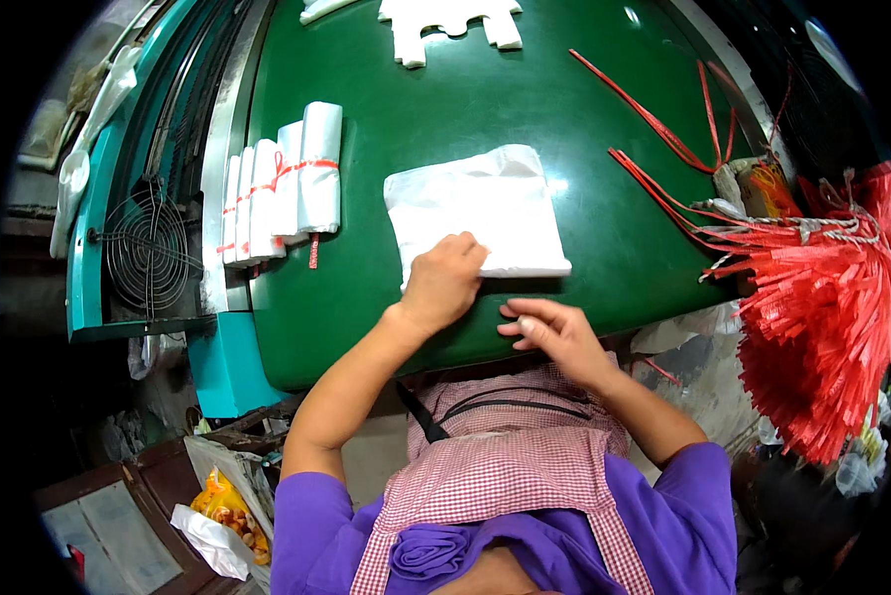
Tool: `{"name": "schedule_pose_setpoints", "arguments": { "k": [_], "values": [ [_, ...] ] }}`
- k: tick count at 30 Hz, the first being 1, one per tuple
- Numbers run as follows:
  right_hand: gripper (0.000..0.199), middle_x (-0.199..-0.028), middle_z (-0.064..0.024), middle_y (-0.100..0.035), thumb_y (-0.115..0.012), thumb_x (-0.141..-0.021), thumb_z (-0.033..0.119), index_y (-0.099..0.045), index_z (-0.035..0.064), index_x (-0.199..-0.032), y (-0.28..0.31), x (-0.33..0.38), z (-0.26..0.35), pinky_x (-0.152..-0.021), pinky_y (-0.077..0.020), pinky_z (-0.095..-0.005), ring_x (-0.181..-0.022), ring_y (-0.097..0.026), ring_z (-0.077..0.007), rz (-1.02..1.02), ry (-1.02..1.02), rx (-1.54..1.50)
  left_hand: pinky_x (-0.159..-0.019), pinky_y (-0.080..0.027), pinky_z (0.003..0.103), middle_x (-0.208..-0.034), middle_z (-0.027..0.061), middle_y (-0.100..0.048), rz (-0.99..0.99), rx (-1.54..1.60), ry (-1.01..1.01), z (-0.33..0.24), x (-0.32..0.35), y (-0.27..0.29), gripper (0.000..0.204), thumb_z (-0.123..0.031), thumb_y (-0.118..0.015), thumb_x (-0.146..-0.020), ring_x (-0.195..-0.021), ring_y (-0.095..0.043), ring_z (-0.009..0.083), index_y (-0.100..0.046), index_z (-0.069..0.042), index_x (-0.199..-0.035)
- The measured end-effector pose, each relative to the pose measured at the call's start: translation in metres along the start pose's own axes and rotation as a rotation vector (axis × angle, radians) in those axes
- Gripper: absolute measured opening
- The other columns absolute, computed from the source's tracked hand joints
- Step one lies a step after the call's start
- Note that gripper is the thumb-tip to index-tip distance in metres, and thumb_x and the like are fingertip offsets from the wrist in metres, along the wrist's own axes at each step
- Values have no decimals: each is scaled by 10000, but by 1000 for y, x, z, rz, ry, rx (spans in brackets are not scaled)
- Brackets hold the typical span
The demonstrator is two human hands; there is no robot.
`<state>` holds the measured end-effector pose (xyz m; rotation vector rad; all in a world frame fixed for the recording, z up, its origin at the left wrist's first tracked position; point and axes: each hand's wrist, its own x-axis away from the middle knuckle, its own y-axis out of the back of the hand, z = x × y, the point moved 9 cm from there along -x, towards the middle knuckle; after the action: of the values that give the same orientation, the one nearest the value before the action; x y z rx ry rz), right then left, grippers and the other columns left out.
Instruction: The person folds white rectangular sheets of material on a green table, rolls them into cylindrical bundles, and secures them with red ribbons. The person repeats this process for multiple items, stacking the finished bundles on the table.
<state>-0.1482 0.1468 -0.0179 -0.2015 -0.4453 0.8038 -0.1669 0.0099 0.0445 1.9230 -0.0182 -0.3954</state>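
Note:
A folded stack of white plastic bags [487,206] lies on the green tabletop [445,109] in front of me. My left hand [445,279] is closed over the near left edge of that stack, with the fingertips partly hidden. Just past the tabletop's near edge hovers my right hand [556,335], empty, its fingers loosely bent and apart. To the left, several rolled white bag bundles [320,183] sit side by side, bound with red plastic ties.
More white plastic bags [452,15] lie at the far edge. At the right, a thick bunch of red plastic strips [822,307] hangs beside the table, and some strands reach onto its top. A wire fan guard [148,248] stands at the left, by a teal frame [225,367].

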Motion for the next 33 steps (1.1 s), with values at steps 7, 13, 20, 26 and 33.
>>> {"name": "schedule_pose_setpoints", "arguments": {
  "k": [7,13,20,26,33],
  "values": [
    [502,-1214,-160,-583,-579,-945,112,-381,-26,-1385,36,-41,19,-988,-483,-396,-1111,-592,-215,-110,-7,-494,-1075,-389,433,-1385,133,-504,318,452,-198,-17,54,-5,344,55,-624,-681,-1338,-400,369,-605,-21,-1016],
    [483,-1357,-162,-540,-603,-708,-126,-678,80,-1139,-9,-19,43,-1059,-416,-374,-1270,-503,-310,329,519,631,-901,-446,458,-1110,115,-594,487,237,3,-6,69,-1,254,-84,-672,-721,-1117,-547,341,-642,-91,-974],
    [333,-1390,-144,-500,-510,-877,128,-609,79,-1192,-20,-28,54,-1109,-351,-441,-1305,-460,-295,485,885,1448,-841,-447,408,-1062,57,-595,85,-154,-369,-42,22,40,300,-100,-674,-662,-1002,-571,260,-623,-125,-957],
    [415,-1384,-169,-498,-524,-826,23,-571,21,-1238,-15,-19,53,-1111,-341,-448,-1324,-431,-310,536,703,1380,-1051,-290,655,-1438,90,-452,416,-9,-182,-7,33,1,267,-92,-695,-691,-1345,-375,373,-652,-83,-954],
    [609,-1297,-301,-502,-679,-809,360,-536,-58,-1227,-44,17,60,-1043,-374,-493,-1208,-491,-432,197,590,1482,-1045,-294,628,-1371,120,-516,369,-33,-14,-36,59,-2,386,-91,-668,-725,-1283,-456,370,-614,-80,-1107]
  ]
}}
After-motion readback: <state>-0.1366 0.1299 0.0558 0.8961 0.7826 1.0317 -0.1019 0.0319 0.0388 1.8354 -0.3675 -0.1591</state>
